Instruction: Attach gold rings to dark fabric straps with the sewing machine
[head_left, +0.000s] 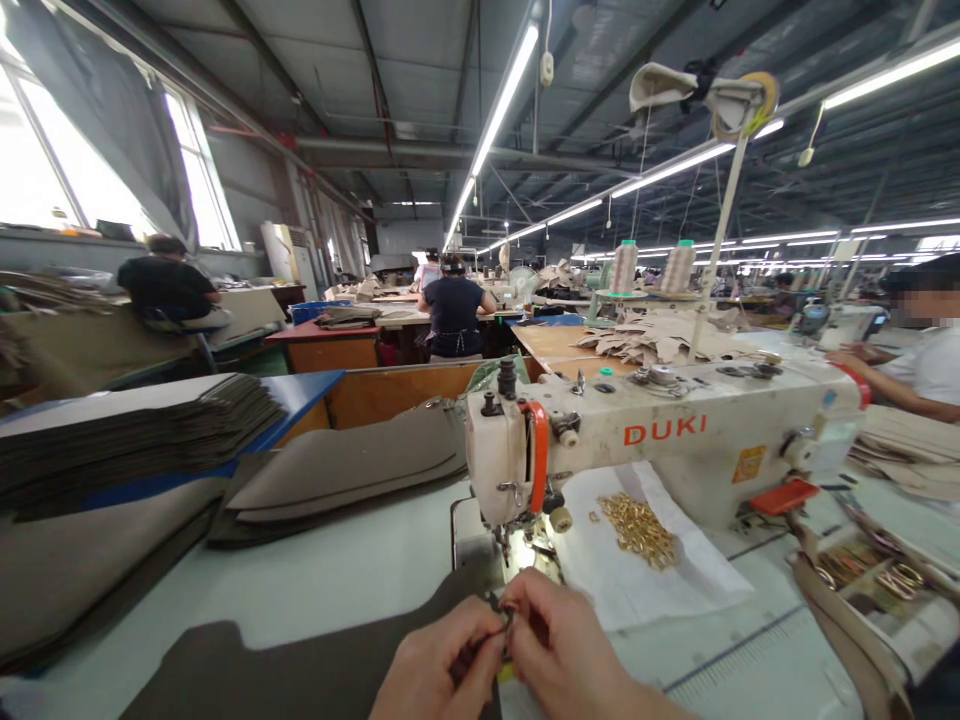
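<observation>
Just in front of the needle area of the white sewing machine (667, 440), my left hand (442, 660) and my right hand (562, 645) meet with fingertips pinched. Between them is a small dark strip (511, 622), mostly covered by the fingers; its exact kind is hard to make out. A dark grey-brown flat panel (300, 665) lies under and left of my left hand, reaching toward the machine's lit presser foot (517, 548). Right of the needle, a pile of small gold metal rings or buckles (637, 530) rests on a white sheet (600, 590).
Stacked dark panels (345, 460) lie on the table to the left, with another stack (135, 430) beyond. At right stands an open tray (877, 580) of metal rings. Thread cones (624, 268) rise behind the machine. A co-worker (922, 340) sits at far right; others work ahead.
</observation>
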